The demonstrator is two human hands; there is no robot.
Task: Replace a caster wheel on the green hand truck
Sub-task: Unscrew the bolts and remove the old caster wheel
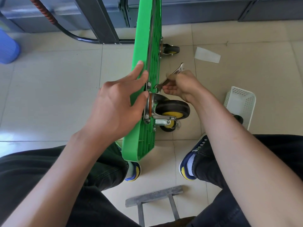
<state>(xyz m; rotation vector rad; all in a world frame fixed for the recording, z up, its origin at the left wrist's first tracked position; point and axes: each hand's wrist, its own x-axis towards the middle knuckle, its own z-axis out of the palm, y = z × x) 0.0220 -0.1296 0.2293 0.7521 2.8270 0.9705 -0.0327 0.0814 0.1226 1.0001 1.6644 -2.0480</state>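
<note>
The green hand truck (146,38) stands on its edge on the tiled floor, underside facing right. A caster wheel (173,109) with a black tyre and yellow hub is mounted near its close end. My left hand (118,102) rests with straight fingers on the deck's left face, thumb by the caster's mounting plate. My right hand (182,86) grips a silver open-end wrench (169,77), its jaw set at a bolt on the plate's upper corner. A second caster (170,49) sits farther along, and a third (169,126) shows just below the near one.
A white perforated basket (240,104) lies on its side at the right, with a dark wheel (238,118) beside it. A clear plastic bag (207,55) lies on the tiles. A blue bin (8,46) stands far left. My shoes flank the deck's near end, above a grey metal stool frame (154,196).
</note>
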